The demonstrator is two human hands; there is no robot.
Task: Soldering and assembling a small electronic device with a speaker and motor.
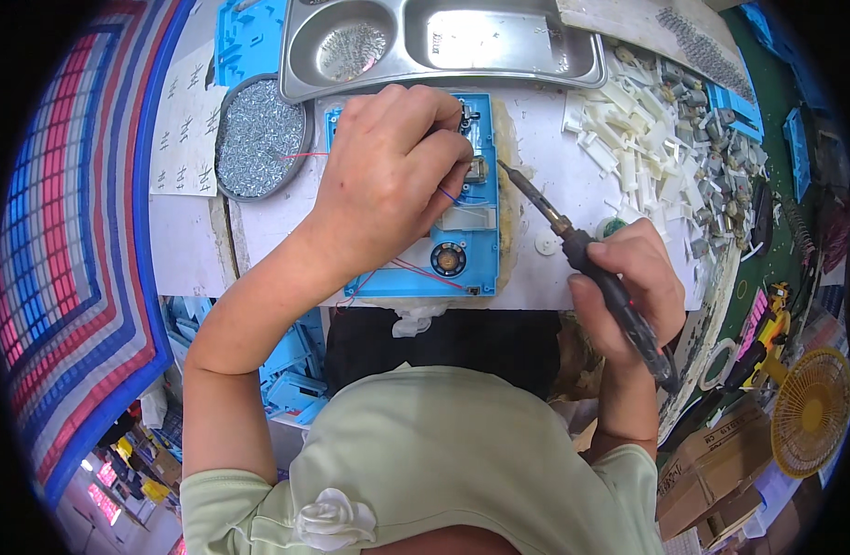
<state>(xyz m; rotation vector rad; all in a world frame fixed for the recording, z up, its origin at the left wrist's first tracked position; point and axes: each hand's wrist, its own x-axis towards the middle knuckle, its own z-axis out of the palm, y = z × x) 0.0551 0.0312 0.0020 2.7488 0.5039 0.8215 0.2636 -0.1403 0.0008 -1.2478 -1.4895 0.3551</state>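
Note:
A blue plastic housing (486, 250) lies on the table in front of me, with a round black speaker (448, 259) and thin red wires (425, 270) in its near part. My left hand (388, 176) is bent over its far left part, fingers pinched together. A short blue wire (460, 198) shows below the fingertips; whatever they grip is hidden. In my right hand (640, 287) is a black soldering iron (573, 242), its tip pointing up and left, close to the housing's right edge.
Behind stands a steel tray (582, 69). A round dish (263, 139) of small screws sits left. White plastic parts (628, 139) and small grey motors (712, 157) are heaped at the right. A yellow fan (812, 412) stands at far right, and a striped cloth (92, 277) hangs left.

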